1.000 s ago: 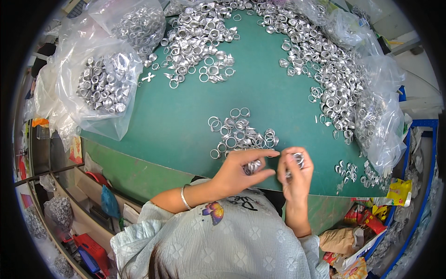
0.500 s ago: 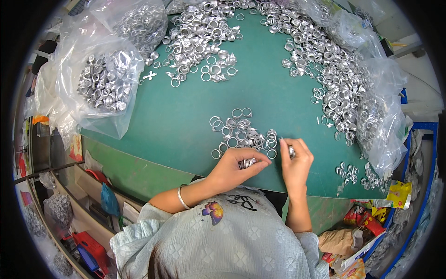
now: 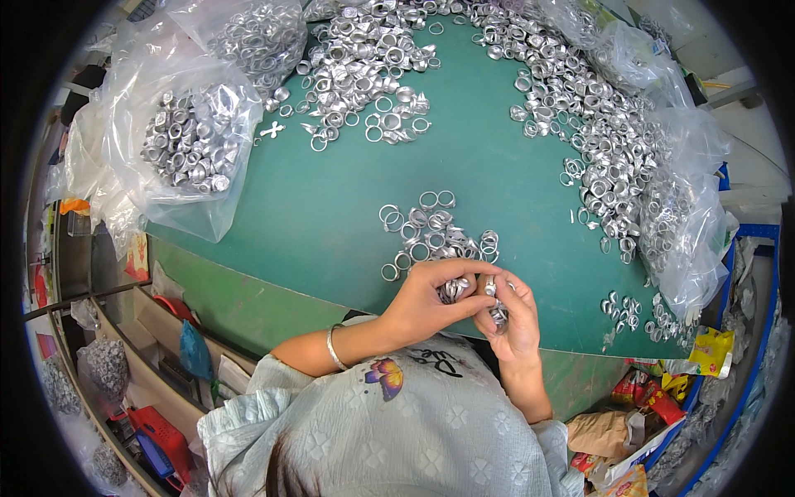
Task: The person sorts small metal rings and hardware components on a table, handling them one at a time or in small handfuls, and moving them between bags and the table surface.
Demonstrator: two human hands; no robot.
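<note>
My left hand is curled around several silver rings, which show between thumb and fingers. Right against it, my right hand is also closed on silver rings, its fingertips meeting those of the left. Just beyond both hands, a small pile of silver rings lies on the green tabletop. Some rings of this pile lie singly at its edges. How many rings each hand holds is hidden by the fingers.
Larger ring heaps lie at the back and along the right. An opened plastic bag of rings rests at the left, beside a small silver cross. Clear plastic lines the right edge. Small rings lie front right.
My right hand has moved left from beside the small pile and now meets my left hand. The left hand has shifted slightly right, still holding rings.
</note>
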